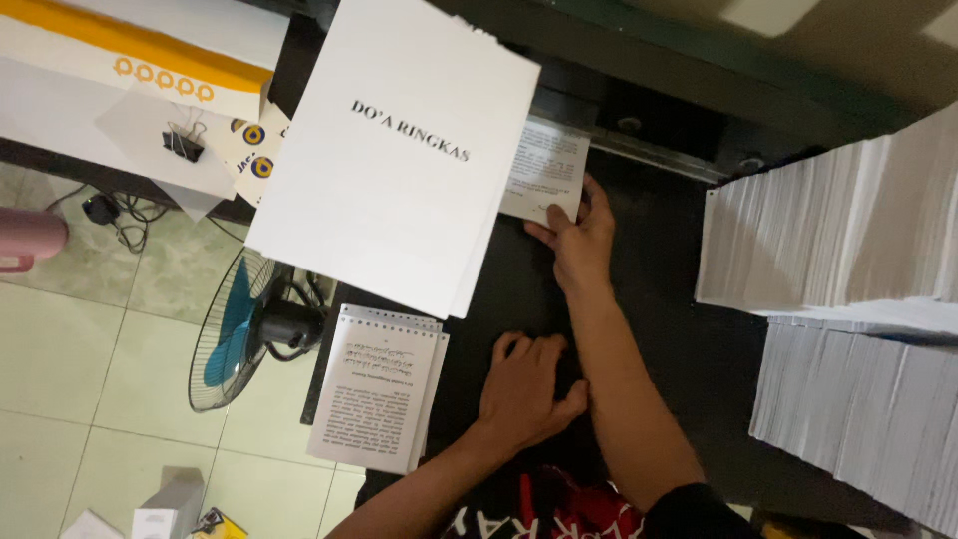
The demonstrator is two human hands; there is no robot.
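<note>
The left hand lies flat, fingers spread, on the black table, holding nothing. Just left of it sits a punched booklet. Farther out, the right hand pinches a small printed sheet, which is tucked beside a white stack.

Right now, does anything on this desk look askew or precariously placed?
Yes. The punched booklet hangs past the dark desk's edge above the floor, and the large white sheet stack sits skewed with fanned edges. Nothing looks spilled or torn.
</note>
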